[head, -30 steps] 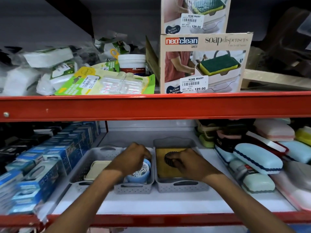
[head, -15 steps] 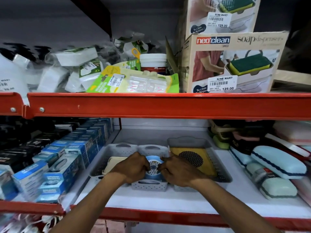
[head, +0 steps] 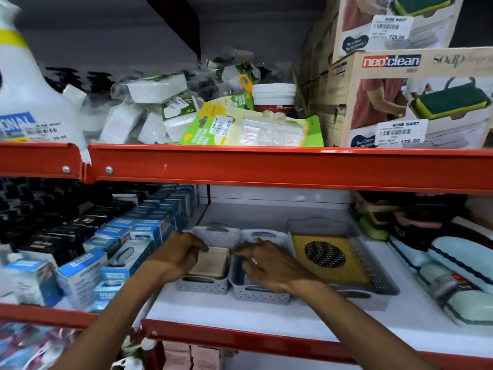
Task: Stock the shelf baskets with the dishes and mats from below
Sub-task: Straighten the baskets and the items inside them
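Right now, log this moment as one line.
left hand: over beige dish, left basket | right hand: in middle basket | mat: right basket

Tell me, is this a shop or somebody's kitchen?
Most likely a shop. The boxes carry a price sticker with a barcode, many matching blue boxes sit in rows, and the goods stand on long red metal shelves like those in a store aisle.

Three baskets [head: 260, 295] side by side on shelf [head: 266, 324], mat [head: 329, 259] in rightmost.
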Demonstrator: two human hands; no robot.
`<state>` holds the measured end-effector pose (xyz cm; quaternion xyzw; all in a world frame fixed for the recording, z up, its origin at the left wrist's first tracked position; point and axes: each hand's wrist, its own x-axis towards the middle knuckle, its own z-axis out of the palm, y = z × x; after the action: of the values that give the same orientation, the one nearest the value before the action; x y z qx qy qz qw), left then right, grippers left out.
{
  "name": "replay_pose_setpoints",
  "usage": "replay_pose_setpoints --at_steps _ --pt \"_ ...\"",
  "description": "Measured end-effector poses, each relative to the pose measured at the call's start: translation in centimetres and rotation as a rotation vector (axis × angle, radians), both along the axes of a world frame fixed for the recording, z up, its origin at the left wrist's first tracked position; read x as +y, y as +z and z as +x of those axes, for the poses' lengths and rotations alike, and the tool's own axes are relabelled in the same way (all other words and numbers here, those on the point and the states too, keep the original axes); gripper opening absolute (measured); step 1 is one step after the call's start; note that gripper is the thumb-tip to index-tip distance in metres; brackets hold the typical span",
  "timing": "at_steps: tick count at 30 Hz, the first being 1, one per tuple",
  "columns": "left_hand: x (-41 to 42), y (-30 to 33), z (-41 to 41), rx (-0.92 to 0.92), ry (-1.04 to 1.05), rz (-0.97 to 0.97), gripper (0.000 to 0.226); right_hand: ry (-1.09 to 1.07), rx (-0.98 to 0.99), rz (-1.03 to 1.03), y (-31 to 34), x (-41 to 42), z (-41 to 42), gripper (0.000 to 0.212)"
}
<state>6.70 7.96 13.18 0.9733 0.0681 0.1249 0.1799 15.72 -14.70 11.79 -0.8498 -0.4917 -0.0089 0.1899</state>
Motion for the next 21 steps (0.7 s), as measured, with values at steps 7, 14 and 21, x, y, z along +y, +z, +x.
replay_pose_setpoints --at_steps 7,14,21 --pt "1.4 -2.9 -0.3 0.119 -0.073 -0.036 0.032 -0.008 -0.059 -0.140 -0.4 4.9 -0.7 0.033" --pt "1.6 -2.9 -1.0 0.086 -0.127 -0.015 0.043 -0.007 -0.091 -0.087 -0.3 5.2 -0.9 0.036" --pt "1.3 -2.6 -1.7 0.036 -0.162 -0.040 0.049 -0.044 -0.043 -0.104 -0.3 4.0 -1.6 0.038"
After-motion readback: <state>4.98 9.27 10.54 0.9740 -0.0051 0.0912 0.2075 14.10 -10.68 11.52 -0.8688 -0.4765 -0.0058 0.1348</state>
